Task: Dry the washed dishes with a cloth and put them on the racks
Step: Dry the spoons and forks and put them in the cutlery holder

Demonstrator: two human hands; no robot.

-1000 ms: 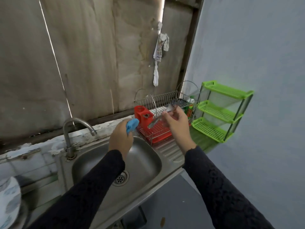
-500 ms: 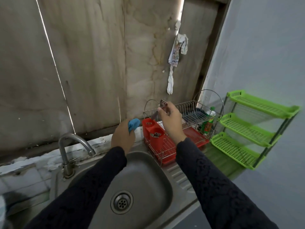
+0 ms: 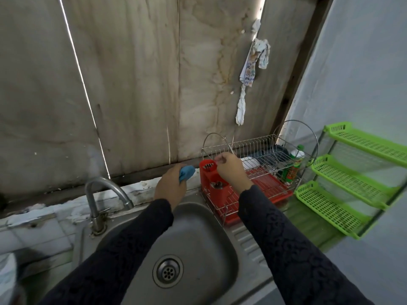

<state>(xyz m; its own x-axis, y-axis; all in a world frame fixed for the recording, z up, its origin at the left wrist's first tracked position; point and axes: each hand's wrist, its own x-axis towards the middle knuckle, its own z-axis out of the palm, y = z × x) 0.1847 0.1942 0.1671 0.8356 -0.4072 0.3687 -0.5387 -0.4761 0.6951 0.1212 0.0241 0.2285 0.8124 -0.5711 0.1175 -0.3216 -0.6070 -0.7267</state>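
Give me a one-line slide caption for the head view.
Left hand grips a blue cloth by the sink; right hand hovers over the red cutlery holder on the dish rack.

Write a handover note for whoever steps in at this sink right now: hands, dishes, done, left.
Left hand grips the blue cloth above the sink's back rim.
Right hand hovers over the red cutlery holder, fingers curled; too blurred to tell if it pinches a utensil.
Done: cutlery stands in both holder compartments; a dark dish sits in the wire rack.
Left: drop any held utensil in, then dry whatever remains.
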